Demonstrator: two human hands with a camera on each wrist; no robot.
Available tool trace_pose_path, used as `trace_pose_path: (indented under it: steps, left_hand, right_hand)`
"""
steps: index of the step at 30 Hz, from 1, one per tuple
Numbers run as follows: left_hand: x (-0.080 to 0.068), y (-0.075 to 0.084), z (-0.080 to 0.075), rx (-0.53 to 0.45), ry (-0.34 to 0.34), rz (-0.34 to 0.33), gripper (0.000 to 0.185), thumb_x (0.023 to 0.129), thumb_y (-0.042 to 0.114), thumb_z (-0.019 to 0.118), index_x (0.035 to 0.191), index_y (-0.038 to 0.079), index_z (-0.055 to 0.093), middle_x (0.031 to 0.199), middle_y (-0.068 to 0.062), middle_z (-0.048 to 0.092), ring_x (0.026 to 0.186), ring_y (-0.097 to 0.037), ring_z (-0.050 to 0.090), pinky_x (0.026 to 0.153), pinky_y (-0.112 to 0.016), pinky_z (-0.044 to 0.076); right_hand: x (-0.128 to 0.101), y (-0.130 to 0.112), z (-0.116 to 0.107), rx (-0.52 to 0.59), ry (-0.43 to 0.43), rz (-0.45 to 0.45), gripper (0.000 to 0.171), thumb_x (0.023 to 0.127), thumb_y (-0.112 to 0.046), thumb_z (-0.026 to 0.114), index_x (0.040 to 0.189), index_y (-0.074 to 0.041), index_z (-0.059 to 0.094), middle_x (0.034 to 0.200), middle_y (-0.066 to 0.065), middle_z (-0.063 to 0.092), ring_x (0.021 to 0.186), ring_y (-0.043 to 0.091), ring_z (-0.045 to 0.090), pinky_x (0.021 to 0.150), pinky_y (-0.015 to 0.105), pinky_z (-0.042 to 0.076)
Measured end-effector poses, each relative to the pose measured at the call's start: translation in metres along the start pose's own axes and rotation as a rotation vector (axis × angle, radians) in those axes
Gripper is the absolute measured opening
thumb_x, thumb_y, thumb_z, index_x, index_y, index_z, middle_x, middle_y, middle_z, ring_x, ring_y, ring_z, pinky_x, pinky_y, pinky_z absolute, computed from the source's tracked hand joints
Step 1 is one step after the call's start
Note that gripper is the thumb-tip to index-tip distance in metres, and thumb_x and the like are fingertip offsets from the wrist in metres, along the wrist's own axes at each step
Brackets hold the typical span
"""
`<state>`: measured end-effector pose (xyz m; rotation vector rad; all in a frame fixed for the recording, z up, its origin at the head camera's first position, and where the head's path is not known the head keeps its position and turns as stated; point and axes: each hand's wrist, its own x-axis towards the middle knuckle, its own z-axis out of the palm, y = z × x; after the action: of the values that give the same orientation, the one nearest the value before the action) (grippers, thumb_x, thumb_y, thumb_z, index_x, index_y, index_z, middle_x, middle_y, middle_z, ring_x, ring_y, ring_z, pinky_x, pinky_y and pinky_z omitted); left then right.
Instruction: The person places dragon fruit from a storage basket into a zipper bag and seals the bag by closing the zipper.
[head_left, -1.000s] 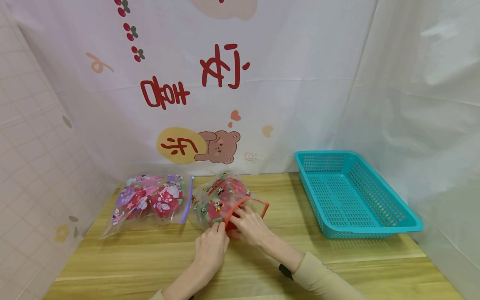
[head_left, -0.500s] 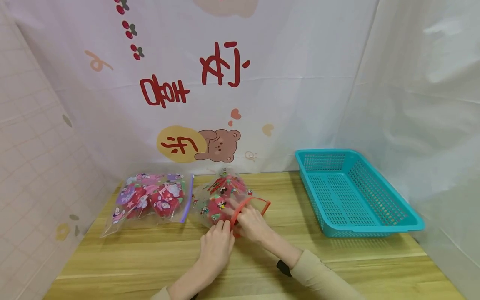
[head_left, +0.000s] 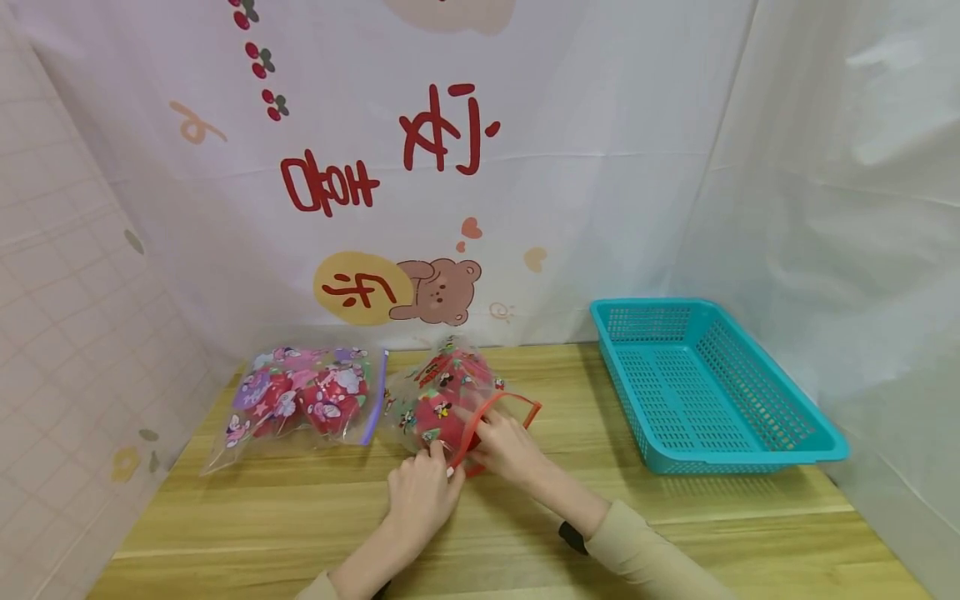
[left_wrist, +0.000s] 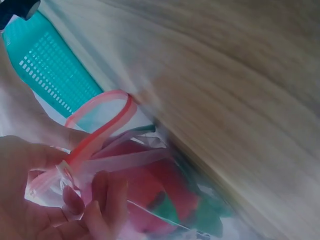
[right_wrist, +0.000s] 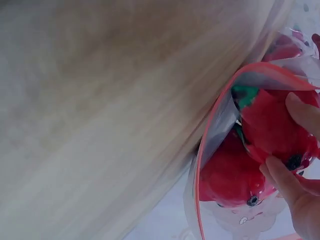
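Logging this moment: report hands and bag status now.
Left hand pinches the red-zip bag at its mouth. Right hand fingers reach inside it. Bag open, on the table. Nothing in the way.

Bare hands (head_left: 465, 475) emerge from beige long sleeves (head_left: 645, 554), with a dark band (head_left: 572, 537) at the right wrist.

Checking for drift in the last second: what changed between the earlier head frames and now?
Little. The left hand shifted slightly along the near corner of the red-zip bag, still pinching its seal; the right hand stays in the bag's open mouth. Purple-zip bag, teal basket and table unchanged.
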<state>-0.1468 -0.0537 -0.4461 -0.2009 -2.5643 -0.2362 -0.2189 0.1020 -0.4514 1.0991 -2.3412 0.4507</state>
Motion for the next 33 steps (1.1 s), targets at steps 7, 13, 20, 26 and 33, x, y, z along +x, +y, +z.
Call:
trace_pose_path:
  steps: [7,13,20,26,33]
  left_hand:
    - [0.001,0.0,-0.003,-0.093,-0.12,-0.056,0.02,0.075,0.02,0.068,0.082,0.003,0.06,0.056,-0.003,0.052,0.042,-0.016,0.046,0.037,-0.028,0.031]
    - [0.002,-0.005,-0.007,-0.154,-0.125,-0.08,0.016,0.071,0.015,0.068,0.075,0.007,0.055,0.056,-0.002,0.05,0.043,-0.015,0.044,0.037,-0.026,0.029]
    - [0.004,-0.011,-0.007,-0.136,-0.13,-0.122,0.021,0.073,0.02,0.072,0.077,0.006,0.057,0.054,-0.003,0.051,0.041,-0.016,0.045,0.036,-0.026,0.028]
    - [0.005,-0.014,-0.006,-0.124,-0.179,-0.158,0.027,0.075,0.02,0.076,0.084,0.003,0.056,0.059,-0.006,0.056,0.043,-0.021,0.051,0.037,-0.029,0.031]
    - [0.005,-0.016,-0.006,-0.171,-0.206,-0.184,0.03,0.075,0.015,0.076,0.087,0.003,0.051,0.059,-0.008,0.057,0.043,-0.022,0.052,0.036,-0.027,0.031]
  right_hand:
    - [0.002,-0.002,0.002,-0.044,0.025,-0.027,0.07,0.066,-0.024,0.086,0.128,-0.011,0.057,0.124,0.015,0.059,0.084,0.019,0.067,0.066,0.029,0.055]
    - [0.011,-0.002,-0.001,-0.011,0.031,0.007,0.068,0.065,-0.025,0.086,0.126,-0.01,0.059,0.109,0.01,0.068,0.075,0.015,0.068,0.065,0.029,0.055]
    - [0.018,-0.002,-0.003,0.007,0.011,0.043,0.071,0.068,-0.027,0.085,0.131,-0.011,0.056,0.116,0.013,0.066,0.07,0.013,0.067,0.066,0.031,0.056]
    - [0.021,-0.002,-0.001,0.025,0.003,0.061,0.073,0.069,-0.027,0.084,0.133,-0.012,0.054,0.116,0.01,0.065,0.065,0.007,0.065,0.063,0.027,0.055]
    - [0.024,-0.001,-0.002,0.044,0.004,0.071,0.071,0.069,-0.029,0.084,0.132,-0.012,0.056,0.098,0.005,0.069,0.059,0.005,0.06,0.059,0.021,0.05]
